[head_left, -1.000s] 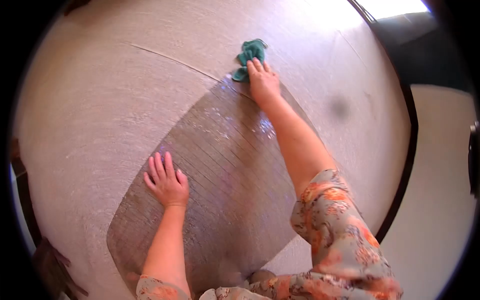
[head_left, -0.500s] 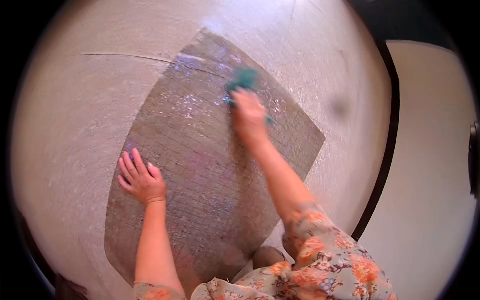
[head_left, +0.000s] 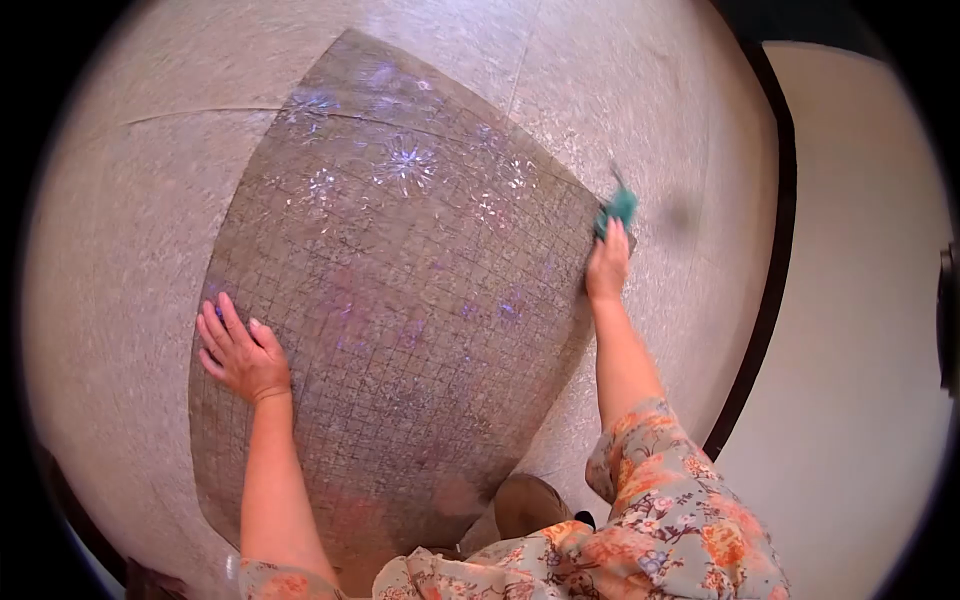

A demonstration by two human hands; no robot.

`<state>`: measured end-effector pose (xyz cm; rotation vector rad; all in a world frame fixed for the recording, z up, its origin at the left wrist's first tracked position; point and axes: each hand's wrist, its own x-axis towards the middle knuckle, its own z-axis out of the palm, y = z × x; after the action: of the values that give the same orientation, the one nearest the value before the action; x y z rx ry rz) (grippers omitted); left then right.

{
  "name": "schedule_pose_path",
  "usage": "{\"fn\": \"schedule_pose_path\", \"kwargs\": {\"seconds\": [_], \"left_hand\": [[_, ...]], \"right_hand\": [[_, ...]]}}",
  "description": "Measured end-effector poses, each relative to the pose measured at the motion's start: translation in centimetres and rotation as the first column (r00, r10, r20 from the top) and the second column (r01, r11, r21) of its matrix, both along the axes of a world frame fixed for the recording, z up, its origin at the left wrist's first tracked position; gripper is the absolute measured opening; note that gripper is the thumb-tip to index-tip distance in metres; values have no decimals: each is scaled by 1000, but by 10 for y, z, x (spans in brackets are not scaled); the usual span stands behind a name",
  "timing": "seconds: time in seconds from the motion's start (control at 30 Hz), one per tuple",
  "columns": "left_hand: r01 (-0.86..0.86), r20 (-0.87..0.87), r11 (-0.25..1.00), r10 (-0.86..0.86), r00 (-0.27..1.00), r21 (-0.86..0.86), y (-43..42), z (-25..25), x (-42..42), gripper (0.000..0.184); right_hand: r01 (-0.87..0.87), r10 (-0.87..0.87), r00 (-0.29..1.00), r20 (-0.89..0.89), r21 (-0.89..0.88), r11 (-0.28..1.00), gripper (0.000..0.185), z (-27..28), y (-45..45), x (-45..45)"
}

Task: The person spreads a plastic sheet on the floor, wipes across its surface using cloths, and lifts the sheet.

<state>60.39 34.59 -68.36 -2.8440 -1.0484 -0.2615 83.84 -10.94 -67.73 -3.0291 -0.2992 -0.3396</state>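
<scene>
A dark, glossy, see-through sheet (head_left: 420,260) with a fine grid of lines lies on a pale mottled surface. My left hand (head_left: 240,350) rests flat near its left edge, fingers spread and holding nothing. At the sheet's right corner, my right hand (head_left: 608,268) is closed on a green cloth (head_left: 620,207), slightly blurred. The cloth laps over the corner onto the pale surface, and its underside is hidden by the hand. Bright bluish reflections show on the upper part of the sheet.
The pale surface (head_left: 690,330) surrounds the sheet, with a thin dark seam at the upper left. A dark strip (head_left: 780,230) runs down the right side, with a cream panel (head_left: 850,280) beyond it. A brown rounded thing (head_left: 525,505) shows beside my patterned clothing.
My right hand has swept the green cloth rightward and slightly down, from the upper middle of the sheet to its right corner. The view has shifted a little; my left hand stays flat on the sheet.
</scene>
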Motion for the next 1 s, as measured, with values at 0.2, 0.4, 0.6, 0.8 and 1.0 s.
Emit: {"fn": "schedule_pose_path", "kwargs": {"seconds": [0.2, 0.4, 0.6, 0.8, 1.0], "left_hand": [[-49, 0, 999, 49, 999, -5, 1, 3, -1, 58], [-61, -63, 995, 57, 996, -79, -1, 11, 2, 60], [-77, -53, 988, 71, 996, -134, -2, 13, 1, 61], [-84, -29, 979, 80, 996, -186, -2, 14, 2, 59], [-80, 4, 973, 83, 997, -217, -1, 15, 0, 61]], "right_hand": [[195, -194, 981, -27, 8, 981, 37, -5, 37, -42], [-653, 695, 718, -31, 315, 689, 36, 19, 316, -56], [-876, 945, 323, -51, 362, 319, 40, 16, 387, -60], [-656, 596, 748, 292, 185, 732, 25, -7, 359, 101], [-771, 814, 578, -46, 295, 564, 44, 14, 378, -33]]}}
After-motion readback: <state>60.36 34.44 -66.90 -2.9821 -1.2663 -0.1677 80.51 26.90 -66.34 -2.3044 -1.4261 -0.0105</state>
